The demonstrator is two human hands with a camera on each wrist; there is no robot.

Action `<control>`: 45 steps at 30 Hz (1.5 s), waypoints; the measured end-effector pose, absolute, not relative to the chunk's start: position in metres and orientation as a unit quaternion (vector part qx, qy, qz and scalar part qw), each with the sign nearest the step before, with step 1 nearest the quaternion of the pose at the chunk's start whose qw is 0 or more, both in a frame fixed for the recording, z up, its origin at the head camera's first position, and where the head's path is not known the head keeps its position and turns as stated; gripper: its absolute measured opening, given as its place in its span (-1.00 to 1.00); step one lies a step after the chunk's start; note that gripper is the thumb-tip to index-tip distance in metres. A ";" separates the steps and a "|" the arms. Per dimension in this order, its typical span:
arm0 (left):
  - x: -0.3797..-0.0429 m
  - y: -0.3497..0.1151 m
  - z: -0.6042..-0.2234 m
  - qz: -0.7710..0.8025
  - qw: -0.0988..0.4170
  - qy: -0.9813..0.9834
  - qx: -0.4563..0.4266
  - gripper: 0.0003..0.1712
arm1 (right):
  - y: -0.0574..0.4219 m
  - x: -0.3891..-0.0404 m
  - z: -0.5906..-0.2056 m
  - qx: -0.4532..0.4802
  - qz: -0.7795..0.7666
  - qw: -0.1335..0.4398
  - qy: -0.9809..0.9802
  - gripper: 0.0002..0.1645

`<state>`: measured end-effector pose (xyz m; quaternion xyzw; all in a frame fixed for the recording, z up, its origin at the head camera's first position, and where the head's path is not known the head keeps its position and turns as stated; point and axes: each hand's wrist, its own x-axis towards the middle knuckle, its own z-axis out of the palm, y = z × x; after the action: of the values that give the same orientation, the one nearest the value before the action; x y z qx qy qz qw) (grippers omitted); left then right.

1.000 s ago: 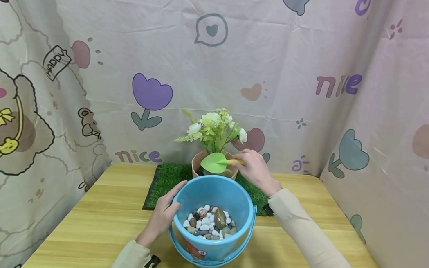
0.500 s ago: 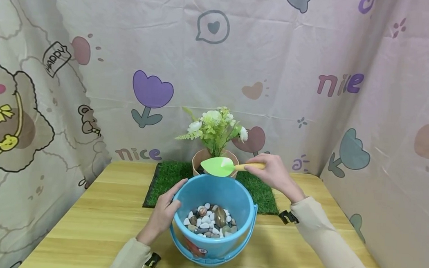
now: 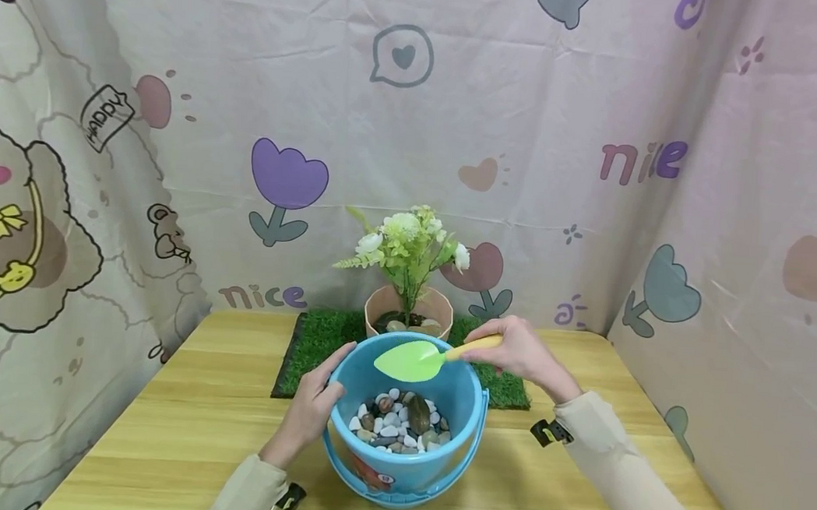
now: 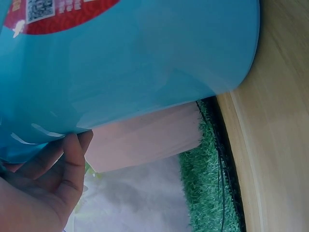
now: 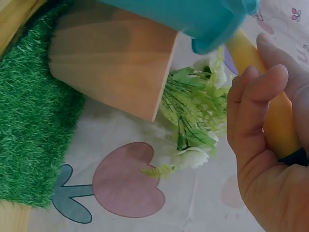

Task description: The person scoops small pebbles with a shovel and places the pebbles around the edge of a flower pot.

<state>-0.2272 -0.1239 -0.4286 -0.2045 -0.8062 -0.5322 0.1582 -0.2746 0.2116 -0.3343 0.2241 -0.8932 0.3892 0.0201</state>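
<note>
A blue bucket (image 3: 402, 473) stands upright on the table with white, grey and brown pebbles (image 3: 398, 422) in its bottom. My left hand (image 3: 311, 405) grips the bucket's left rim, thumb over the edge; the left wrist view shows its fingers (image 4: 73, 166) against the blue wall. In my right hand (image 3: 518, 351) is a toy trowel, its yellow handle (image 5: 280, 121) held between thumb and fingers. The trowel's light green blade (image 3: 410, 361) hangs over the bucket's opening, above the pebbles and apart from them. I see no stones on the blade.
Behind the bucket, a pinkish flowerpot (image 3: 379, 304) with white flowers (image 3: 401, 227) and some stones inside stands on an artificial grass mat (image 3: 319, 335). The wooden table (image 3: 181, 420) is bordered by a printed cloth backdrop (image 3: 416, 131).
My right hand has drawn the trowel back from the flowerpot, first rightward, then down, so its blade is over the bucket. The left hand and bucket have stayed put.
</note>
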 end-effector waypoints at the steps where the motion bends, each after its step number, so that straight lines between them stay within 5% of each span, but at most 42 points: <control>1: -0.227 -0.124 -0.429 -0.532 0.158 -0.806 -0.205 -0.27 | 0.212 -0.274 -0.336 0.226 0.388 0.014 -0.893 -0.67; 7: -0.228 -0.125 -0.432 -0.532 0.157 -0.807 -0.203 -0.27 | 0.211 -0.272 -0.343 0.227 0.387 0.005 -0.893 -0.69; 21: -0.228 -0.124 -0.432 -0.529 0.162 -0.808 -0.203 -0.27 | 0.196 -0.250 -0.345 0.299 0.215 0.145 -0.919 -0.79; 31: -0.229 -0.121 -0.428 -0.538 0.151 -0.804 -0.204 -0.25 | 0.191 -0.242 -0.335 0.312 0.212 0.110 -0.920 -0.83; 45: -0.227 -0.124 -0.430 -0.546 0.155 -0.799 -0.199 -0.25 | 0.170 -0.215 -0.293 0.328 0.056 0.164 -0.929 -0.84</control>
<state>-0.2269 -0.1237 -0.4300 -0.1992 -0.7989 -0.5461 0.1547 -0.2145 0.1701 -0.2933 0.3279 -0.9287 0.0558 0.1641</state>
